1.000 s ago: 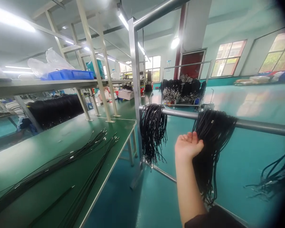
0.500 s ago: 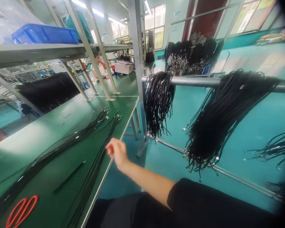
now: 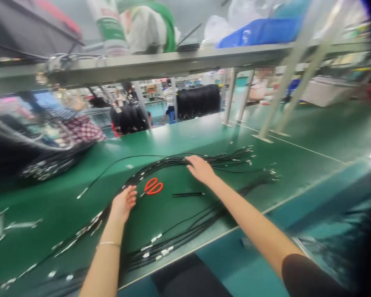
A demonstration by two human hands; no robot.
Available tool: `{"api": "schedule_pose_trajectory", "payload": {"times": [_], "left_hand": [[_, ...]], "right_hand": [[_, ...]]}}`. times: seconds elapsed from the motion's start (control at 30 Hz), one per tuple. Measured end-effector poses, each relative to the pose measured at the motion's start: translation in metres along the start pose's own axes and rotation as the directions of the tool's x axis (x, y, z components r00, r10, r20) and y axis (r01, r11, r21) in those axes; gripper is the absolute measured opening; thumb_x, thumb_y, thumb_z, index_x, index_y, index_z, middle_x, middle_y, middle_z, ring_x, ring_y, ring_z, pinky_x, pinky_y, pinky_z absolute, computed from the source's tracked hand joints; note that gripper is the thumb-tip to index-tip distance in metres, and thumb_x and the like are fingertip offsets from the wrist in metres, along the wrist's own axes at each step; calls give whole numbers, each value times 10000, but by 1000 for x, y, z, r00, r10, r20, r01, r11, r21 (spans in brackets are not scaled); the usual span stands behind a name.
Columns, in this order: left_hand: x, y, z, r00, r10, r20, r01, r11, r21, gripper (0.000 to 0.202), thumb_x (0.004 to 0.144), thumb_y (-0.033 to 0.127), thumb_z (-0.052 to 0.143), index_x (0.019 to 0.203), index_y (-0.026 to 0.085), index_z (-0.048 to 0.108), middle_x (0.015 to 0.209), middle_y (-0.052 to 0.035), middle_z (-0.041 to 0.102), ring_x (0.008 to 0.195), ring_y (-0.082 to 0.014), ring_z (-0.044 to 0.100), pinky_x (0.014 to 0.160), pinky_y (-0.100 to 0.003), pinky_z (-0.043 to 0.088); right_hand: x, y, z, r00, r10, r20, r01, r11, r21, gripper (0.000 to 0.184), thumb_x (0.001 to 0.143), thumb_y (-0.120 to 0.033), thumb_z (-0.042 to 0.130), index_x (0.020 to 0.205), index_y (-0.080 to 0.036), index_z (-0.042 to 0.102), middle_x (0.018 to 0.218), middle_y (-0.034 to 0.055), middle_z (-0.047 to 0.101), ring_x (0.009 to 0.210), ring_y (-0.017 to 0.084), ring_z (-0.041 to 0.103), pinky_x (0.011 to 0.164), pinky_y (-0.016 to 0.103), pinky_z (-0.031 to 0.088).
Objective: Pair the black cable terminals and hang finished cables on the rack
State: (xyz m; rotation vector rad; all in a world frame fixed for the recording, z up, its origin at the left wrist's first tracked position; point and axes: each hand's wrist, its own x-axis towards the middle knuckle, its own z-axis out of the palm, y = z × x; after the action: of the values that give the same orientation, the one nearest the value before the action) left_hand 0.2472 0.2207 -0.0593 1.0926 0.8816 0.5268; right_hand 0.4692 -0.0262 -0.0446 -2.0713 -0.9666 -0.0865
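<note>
1. Evidently the step is gathering: the right hand [image 3: 199, 168] lies flat and open, palm down, on the long bundle of thin black metal-tipped cables [image 3: 160, 162] curving across the green worktop [image 3: 204, 132].
2. The left hand [image 3: 123, 203], fingers loosely spread, rests on the same bundle nearer the body, gripping nothing.
3. Red-handled scissors [image 3: 153, 186] lie between the hands.
4. The next move, I judge, calls for closing both hands round the strands, clear of the scissors.

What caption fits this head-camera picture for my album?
Left hand and right hand rest on black cables spread across a green table, red scissors between them.
</note>
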Motion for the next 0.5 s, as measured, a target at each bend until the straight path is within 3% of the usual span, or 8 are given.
{"api": "schedule_pose_trajectory", "payload": {"times": [0.1, 0.2, 0.27, 0.4, 0.5], "left_hand": [[9, -5, 0, 1000, -19, 4, 19, 998, -64, 154, 888, 217, 614, 926, 86, 685, 668, -11, 619, 414, -45, 495, 367, -143, 333], [11, -6, -2, 999, -47, 3, 47, 993, -107, 162, 880, 216, 626, 931, 74, 686, 666, -25, 634, 398, -54, 498, 354, -150, 331], [12, -6, -4, 997, -74, -2, 73, 988, -133, 187, 903, 235, 613, 939, 63, 676, 696, -49, 657, 393, -60, 501, 354, -160, 344], [15, -4, -10, 993, -121, 0, 118, 972, -203, 361, 964, 395, 541, 1012, 49, 633, 883, -152, 708, 457, -96, 563, 408, -202, 436], [18, -2, -14, 994, -102, 32, 106, 955, -276, 456, 1000, 482, 416, 1029, 67, 606, 1009, -191, 698, 553, -113, 610, 467, -209, 484]], "right_hand": [[42, 21, 4, 993, 115, -36, -118, 989, -94, 385, 931, -276, 613, 1295, -163, 559, 1358, 130, 520, 1213, 268, 526, 1024, 496, 442], [71, 32, 5, 980, 194, -54, -199, 972, -121, 336, 946, -341, 604, 1215, -142, 588, 1210, 98, 597, 1054, 220, 610, 902, 438, 529], [84, 31, 0, 981, 183, -71, -189, 977, -99, 281, 944, -346, 608, 1126, -131, 620, 1104, 78, 633, 963, 188, 631, 852, 393, 543], [93, 6, -29, 964, 90, -250, -85, 996, 31, 210, 958, -315, 566, 938, -128, 661, 868, 41, 644, 786, 145, 598, 794, 340, 497], [82, -22, -67, 895, 57, -443, 21, 985, 169, 311, 978, -361, 436, 992, -169, 680, 767, 51, 604, 635, 140, 498, 692, 331, 427]]}}
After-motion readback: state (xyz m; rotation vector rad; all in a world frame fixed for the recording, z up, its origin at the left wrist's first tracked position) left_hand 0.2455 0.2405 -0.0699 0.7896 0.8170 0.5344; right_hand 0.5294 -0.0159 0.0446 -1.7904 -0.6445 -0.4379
